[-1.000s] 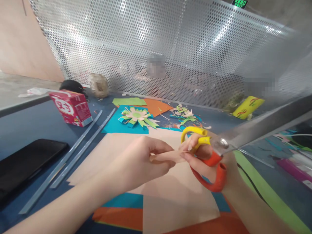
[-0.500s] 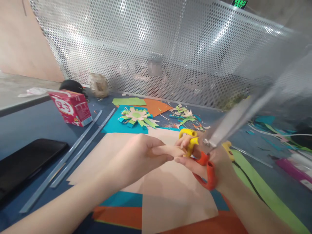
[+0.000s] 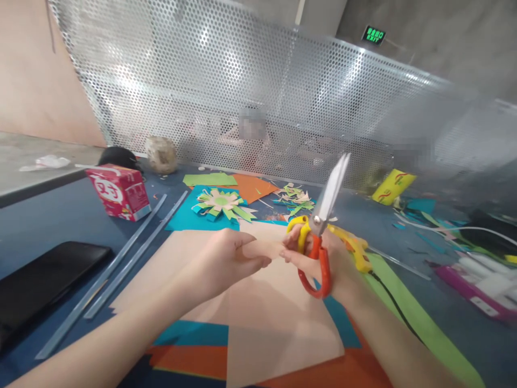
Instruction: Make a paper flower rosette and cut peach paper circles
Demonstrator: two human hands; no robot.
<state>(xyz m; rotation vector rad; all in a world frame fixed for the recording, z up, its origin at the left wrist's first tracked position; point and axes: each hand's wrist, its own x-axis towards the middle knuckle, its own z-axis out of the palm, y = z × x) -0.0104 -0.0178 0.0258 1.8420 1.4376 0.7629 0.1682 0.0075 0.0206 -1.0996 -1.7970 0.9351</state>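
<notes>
My left hand (image 3: 226,261) is closed, pinching a small folded strip of beige paper (image 3: 262,249) at its left end. My right hand (image 3: 323,258) holds the scissors (image 3: 319,237), which have one orange and one yellow handle loop, and its fingertips also touch the strip's right end. The blades point up and away, closed. Both hands hover over a large beige sheet (image 3: 258,312) lying on teal and orange sheets.
A paper flower (image 3: 223,203) lies on a teal sheet behind the hands. A red carton (image 3: 118,191), two metal strips (image 3: 133,253) and a black phone (image 3: 38,280) are at the left. Paper scraps, a green strip (image 3: 420,318), cables and a perforated metal screen (image 3: 242,97) lie beyond.
The scissors have swung from pointing right to pointing upward, blades closing. Both hands shifted slightly left and the view tilted up. The left hand keeps its pinch on the beige strip.
</notes>
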